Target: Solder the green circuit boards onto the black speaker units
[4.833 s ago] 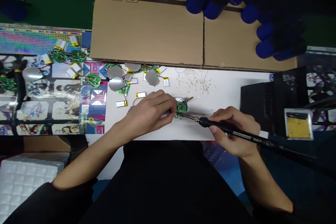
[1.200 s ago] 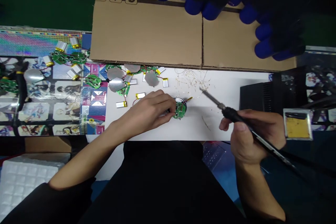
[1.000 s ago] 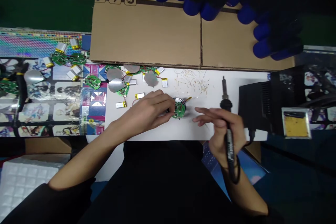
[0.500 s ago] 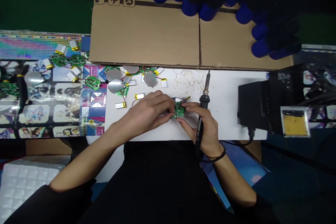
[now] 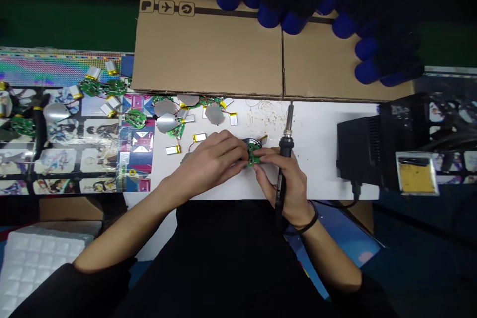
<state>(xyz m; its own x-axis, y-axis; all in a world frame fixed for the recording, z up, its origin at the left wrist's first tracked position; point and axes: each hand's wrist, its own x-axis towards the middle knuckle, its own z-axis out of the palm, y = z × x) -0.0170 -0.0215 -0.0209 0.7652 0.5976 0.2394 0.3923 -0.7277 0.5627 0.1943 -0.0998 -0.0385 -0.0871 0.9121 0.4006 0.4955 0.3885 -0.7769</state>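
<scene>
A small green circuit board point(image 5: 254, 154) is held just above the white work surface, between my two hands. My left hand point(image 5: 218, 158) pinches its left edge, the fingertips bunched together and partly hiding it. At the board's right edge are the thumb and fingertips of my right hand point(image 5: 288, 179). That same hand carries a black soldering iron point(image 5: 283, 174), lying across the palm with its metal tip pointing away from me. Behind the board a round rim and a small yellow-ended part point(image 5: 264, 138) show. Near my left hand lies a silver battery cell point(image 5: 199, 137) with yellow tape.
Several boards with silver discs point(image 5: 167, 122) and battery cells lie to the left. A cardboard box point(image 5: 208, 54) stands behind, with blue cylinders point(image 5: 269, 16) above it. On the right sit a black soldering station point(image 5: 359, 149) and a yellow sponge tray point(image 5: 417, 174). Pliers point(image 5: 39, 119) rest far left.
The soldering iron and my right hand have shifted slightly left, the iron's tip now a little lower in view. Both hands stay at the board. The whole view has moved slightly.
</scene>
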